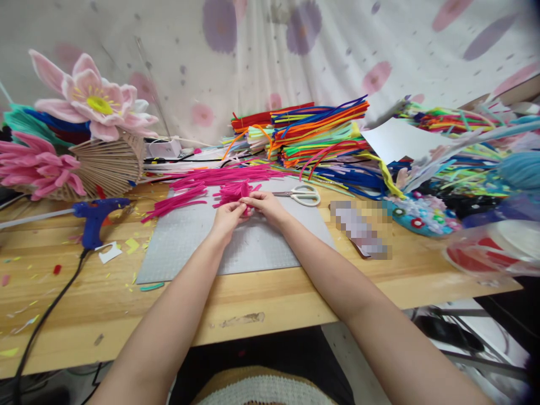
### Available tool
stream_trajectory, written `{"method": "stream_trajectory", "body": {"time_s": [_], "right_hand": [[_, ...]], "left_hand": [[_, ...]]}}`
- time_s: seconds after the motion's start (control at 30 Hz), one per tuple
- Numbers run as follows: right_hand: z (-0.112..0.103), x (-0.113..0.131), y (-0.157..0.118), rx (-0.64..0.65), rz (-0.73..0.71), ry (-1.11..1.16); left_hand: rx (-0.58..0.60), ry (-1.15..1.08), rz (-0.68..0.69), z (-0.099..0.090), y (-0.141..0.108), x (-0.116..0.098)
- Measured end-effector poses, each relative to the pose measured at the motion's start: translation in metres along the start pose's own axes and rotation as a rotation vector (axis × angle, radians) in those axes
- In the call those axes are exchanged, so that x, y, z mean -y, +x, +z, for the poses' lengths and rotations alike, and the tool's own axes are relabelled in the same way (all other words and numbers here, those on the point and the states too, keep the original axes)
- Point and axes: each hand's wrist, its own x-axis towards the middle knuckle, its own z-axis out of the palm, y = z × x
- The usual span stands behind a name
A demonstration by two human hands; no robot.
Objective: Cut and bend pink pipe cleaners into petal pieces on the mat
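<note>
My left hand [230,219] and my right hand [265,206] meet over a grey cutting mat [257,253], fingers pinched together around a small magenta pipe-cleaner piece [246,210]. Just behind the fingers lies a bunch of short magenta pieces [231,193]. A stack of magenta pipe cleaners [181,202] rests on the mat's left part, and longer ones [219,175] stretch along its far edge. White-handled scissors [306,195] lie right of my right hand. The fingers partly hide the held piece.
At left, a blue glue gun [95,219] trails a black cord near paper scraps. Pink fuzzy flowers [99,101] stand behind it. Bundles of coloured pipe cleaners [320,132] line the back. A blurred-out object [360,229] and a clear tub [493,247] are at right.
</note>
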Motion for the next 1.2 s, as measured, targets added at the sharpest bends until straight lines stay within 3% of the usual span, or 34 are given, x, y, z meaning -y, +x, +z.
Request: {"method": "stream_trajectory", "body": {"time_s": [0.17,0.27,0.37,0.57,0.77,0.93,1.2], "right_hand": [[-0.005,-0.007,0.006,-0.031,-0.059,-0.275],[-0.009,-0.01,0.007,0.018,-0.103,-0.406],[-0.009,-0.011,0.007,-0.014,-0.14,-0.439],[-0.005,-0.009,0.006,0.017,-0.12,-0.295],[-0.003,-0.006,0.003,0.01,-0.057,-0.157],[-0.007,-0.002,0.0,0.043,0.094,-0.051],[-0.011,0.0,0.002,0.09,-0.008,-0.089]], "left_hand": [[-0.115,0.025,0.062,-0.001,0.004,0.003],[-0.104,0.039,0.082,-0.002,0.006,0.003],[-0.079,0.065,0.099,-0.004,0.007,0.003],[-0.068,0.305,0.279,-0.009,0.012,0.009],[-0.177,0.712,0.456,-0.011,0.009,0.009],[-0.147,0.832,0.469,-0.015,0.008,0.005],[-0.031,0.875,0.445,-0.017,0.014,0.014]]}}
